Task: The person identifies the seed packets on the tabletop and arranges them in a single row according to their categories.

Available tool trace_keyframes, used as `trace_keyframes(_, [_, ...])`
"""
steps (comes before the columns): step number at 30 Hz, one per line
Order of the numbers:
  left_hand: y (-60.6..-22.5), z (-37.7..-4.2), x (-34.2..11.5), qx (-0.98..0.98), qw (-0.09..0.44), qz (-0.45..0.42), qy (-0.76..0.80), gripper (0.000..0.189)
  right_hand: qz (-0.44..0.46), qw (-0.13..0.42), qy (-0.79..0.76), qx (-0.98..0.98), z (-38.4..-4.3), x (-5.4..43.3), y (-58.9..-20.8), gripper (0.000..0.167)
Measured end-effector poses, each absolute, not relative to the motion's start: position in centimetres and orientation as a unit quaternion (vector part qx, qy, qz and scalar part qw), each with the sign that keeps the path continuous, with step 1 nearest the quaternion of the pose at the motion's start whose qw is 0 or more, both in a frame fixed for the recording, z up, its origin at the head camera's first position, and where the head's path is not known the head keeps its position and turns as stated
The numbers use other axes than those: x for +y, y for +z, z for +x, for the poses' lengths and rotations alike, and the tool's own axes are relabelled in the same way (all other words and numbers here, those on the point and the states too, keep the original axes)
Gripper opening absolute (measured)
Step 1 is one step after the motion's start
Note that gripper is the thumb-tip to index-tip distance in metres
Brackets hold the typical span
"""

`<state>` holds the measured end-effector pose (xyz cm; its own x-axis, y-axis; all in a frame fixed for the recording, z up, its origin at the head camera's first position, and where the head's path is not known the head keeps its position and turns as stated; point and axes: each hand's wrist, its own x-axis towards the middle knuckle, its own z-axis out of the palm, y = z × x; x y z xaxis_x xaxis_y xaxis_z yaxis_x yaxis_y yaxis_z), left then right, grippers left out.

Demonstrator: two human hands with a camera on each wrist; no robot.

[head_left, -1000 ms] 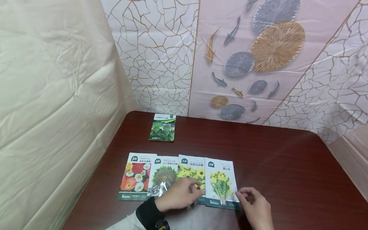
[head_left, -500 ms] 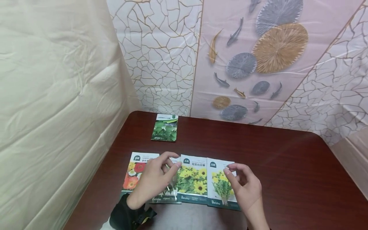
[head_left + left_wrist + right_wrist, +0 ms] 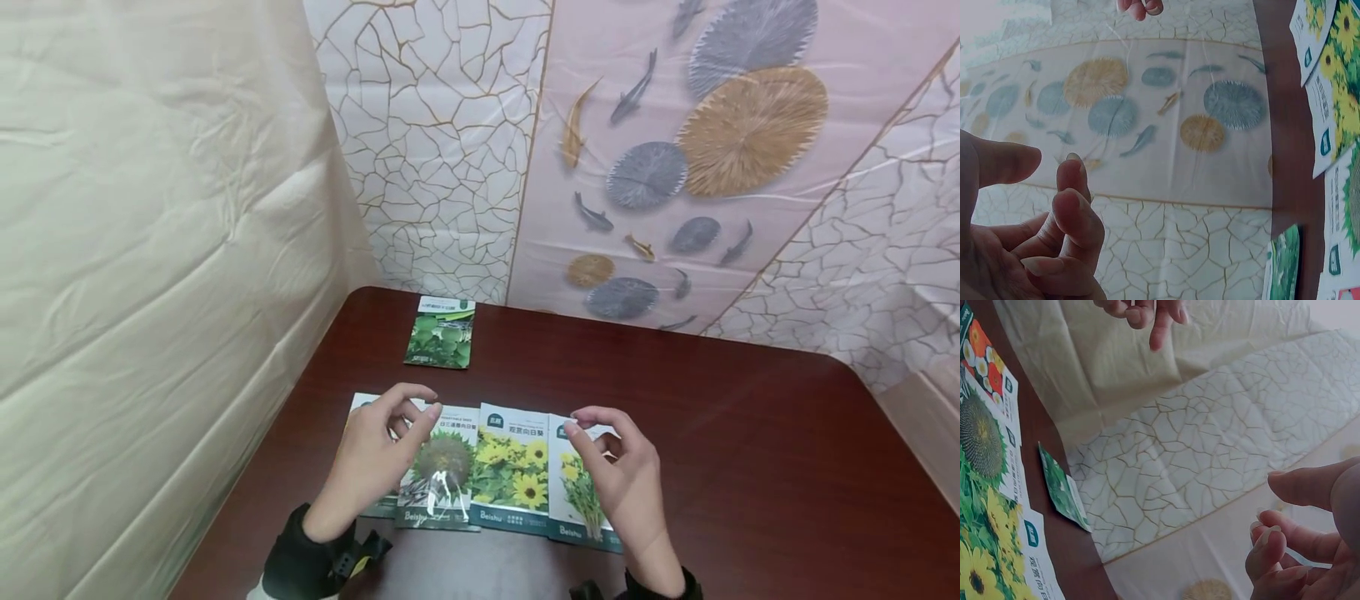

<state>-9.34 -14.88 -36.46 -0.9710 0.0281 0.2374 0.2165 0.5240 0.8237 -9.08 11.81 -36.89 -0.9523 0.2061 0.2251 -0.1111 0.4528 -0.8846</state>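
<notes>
Several seed packets lie in an overlapping row on the table. From the left in the head view they are a red-and-white flower packet [image 3: 988,359], a large sunflower-head packet [image 3: 444,462], a yellow sunflower packet [image 3: 513,471] and a yellow bouquet packet [image 3: 581,496]. My left hand [image 3: 371,457] hovers over the flower packet and hides most of it. Above the bouquet packet's right side is my right hand [image 3: 628,483], covering part of it. Both hands hold nothing, fingers loosely bent, thumb and fingertips apart in the wrist views.
A green leafy seed packet [image 3: 440,335] lies alone near the back left edge of the dark red table [image 3: 720,450]. Behind it hangs a patterned cloth [image 3: 442,167]; a cream cloth [image 3: 165,250] hangs along the left side.
Both hands have come off the packets and risen. My left hand moved left from the yellow sunflower packet; my right hand moved up and left from the bouquet packet's edge. The packets stay in a row.
</notes>
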Motion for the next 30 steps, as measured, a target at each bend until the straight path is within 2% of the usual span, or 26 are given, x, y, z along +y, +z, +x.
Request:
trace_keyframes(5, [-37.1,-11.2,-15.8,-0.877,0.103,-0.073,-0.463,0.020,-0.007,0.119,0.513,-0.850,-11.7,11.0,-38.4,0.024])
trace_keyframes(9, [-38.2,-13.8,-17.0,-0.885,0.095,-0.074,-0.450,0.020,0.005,0.078,0.496,-0.865,-15.1,10.2,-41.0,0.032])
trace_keyframes(16, [-40.6,-19.8,-19.4,-0.892,0.025,-0.038,-0.450,0.026,0.005,-0.029,0.478,-0.878,-21.5,7.8,-43.3,0.019])
trace_keyframes(20, [-41.7,-23.3,-20.3,-0.900,-0.016,0.001,-0.437,0.029,0.002,-0.086,0.471,-0.878,-24.4,5.8,-43.8,0.018])
trace_keyframes(24, [-43.1,-26.3,-20.8,-0.914,-0.043,0.039,-0.401,0.031,-0.002,-0.106,0.445,-0.889,-26.9,3.8,-44.3,0.021])
trace_keyframes(30, [-44.9,-29.3,-21.0,-0.930,-0.074,0.080,-0.352,0.031,-0.009,-0.098,0.401,-0.911,-29.0,1.4,-45.6,0.032])
